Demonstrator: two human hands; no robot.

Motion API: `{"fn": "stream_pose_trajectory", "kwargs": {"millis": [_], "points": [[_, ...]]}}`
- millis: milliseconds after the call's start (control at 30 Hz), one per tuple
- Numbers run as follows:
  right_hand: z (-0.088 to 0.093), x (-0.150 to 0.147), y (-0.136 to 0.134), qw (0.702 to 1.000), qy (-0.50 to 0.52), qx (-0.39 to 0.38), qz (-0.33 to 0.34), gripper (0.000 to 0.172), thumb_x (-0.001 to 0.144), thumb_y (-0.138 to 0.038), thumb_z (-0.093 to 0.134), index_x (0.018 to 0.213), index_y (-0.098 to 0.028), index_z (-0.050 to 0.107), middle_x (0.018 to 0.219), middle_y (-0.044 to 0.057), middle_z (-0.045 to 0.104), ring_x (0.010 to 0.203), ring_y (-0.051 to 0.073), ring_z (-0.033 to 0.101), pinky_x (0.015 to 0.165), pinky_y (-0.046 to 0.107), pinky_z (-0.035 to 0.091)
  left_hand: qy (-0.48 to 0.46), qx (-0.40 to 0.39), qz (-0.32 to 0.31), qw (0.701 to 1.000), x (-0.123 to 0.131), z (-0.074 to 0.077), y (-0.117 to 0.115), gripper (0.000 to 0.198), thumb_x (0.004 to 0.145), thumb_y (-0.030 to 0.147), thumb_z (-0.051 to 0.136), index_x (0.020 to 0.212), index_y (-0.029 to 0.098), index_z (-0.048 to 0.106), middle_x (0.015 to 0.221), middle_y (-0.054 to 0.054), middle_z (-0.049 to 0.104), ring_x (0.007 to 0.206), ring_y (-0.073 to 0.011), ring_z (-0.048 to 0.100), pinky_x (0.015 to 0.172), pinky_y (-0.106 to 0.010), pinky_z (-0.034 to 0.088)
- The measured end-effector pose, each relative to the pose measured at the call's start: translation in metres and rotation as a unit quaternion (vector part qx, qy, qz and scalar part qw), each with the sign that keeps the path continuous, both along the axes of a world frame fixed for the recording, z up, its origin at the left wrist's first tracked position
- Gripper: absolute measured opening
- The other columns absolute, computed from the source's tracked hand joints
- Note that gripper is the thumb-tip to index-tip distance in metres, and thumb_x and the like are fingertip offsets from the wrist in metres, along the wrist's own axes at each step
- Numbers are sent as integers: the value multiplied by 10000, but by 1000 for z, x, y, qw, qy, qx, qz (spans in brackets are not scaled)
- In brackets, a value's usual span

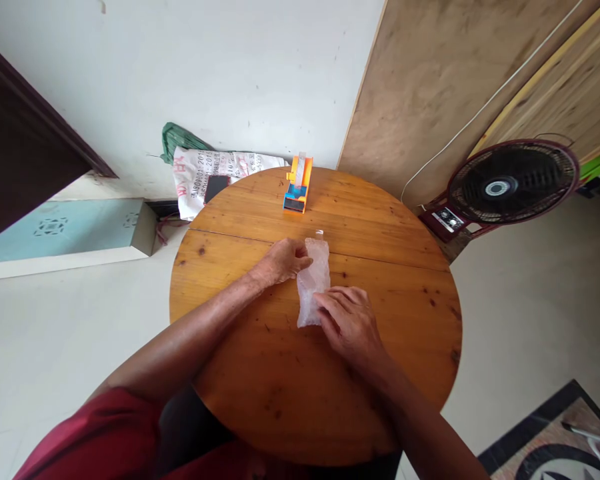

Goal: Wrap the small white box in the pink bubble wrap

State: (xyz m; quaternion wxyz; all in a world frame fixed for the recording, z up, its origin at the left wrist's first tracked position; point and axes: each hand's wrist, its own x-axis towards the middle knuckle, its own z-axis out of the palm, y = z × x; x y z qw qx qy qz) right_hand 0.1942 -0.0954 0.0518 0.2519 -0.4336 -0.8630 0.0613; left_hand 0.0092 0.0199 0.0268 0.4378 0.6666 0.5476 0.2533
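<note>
A translucent strip of bubble wrap (314,277) lies lengthwise on the round wooden table, its outline slightly wavy. At its far end a small piece of clear tape (319,235) sticks out past the edge. My left hand (284,260) is closed, thumb and fingers pinching the wrap's upper left edge. Lower down, my right hand (351,319) rests over the wrap's right edge, its fingers loosely stretched and the thumb apart. Beyond both hands stands an orange and blue tape dispenser (298,183) with a roll of clear tape in it.
The wooden table (260,413) has a seam across its far part. Behind it, a printed white sack (195,167) and a green bag (177,140) lean at the wall. A dark red fan (500,187) stands at the right. A pale blue-topped box (80,227) is at the left.
</note>
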Motion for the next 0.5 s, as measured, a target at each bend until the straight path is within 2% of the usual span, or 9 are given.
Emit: {"fn": "stream_pose_trajectory", "kwargs": {"millis": [133,267,400,500], "points": [[0,-1,-2,1000,-5,-6,-8,219,961,-164,496,1116,-179,649,1011,67,739,1009,228,613,905,387,412,-39,-15,5,999,4,-10,5,208,744,286,618,595,174,524,490,39,527,473,-93,479,478,-195,340],[-1,-5,-4,1000,-14,2,-20,212,970,-163,480,1088,-168,656,989,79,722,984,233,595,881,383,426,-50,-8,15,999,11,-13,7,183,728,269,639,609,162,550,510,43,524,483,-85,473,475,-194,344],[-3,-9,-6,1000,-8,3,-26,225,968,-161,472,1097,-167,656,971,87,702,975,239,570,855,378,453,-46,-19,13,999,13,-10,5,177,745,252,651,633,154,554,538,46,530,489,-80,502,471,-182,368],[-5,-10,-7,1000,-2,7,-29,226,965,-161,472,1098,-170,655,962,86,693,961,243,555,851,383,465,-37,-50,24,998,11,0,2,198,782,288,673,712,165,534,564,53,536,459,-81,523,442,-177,385]]}}
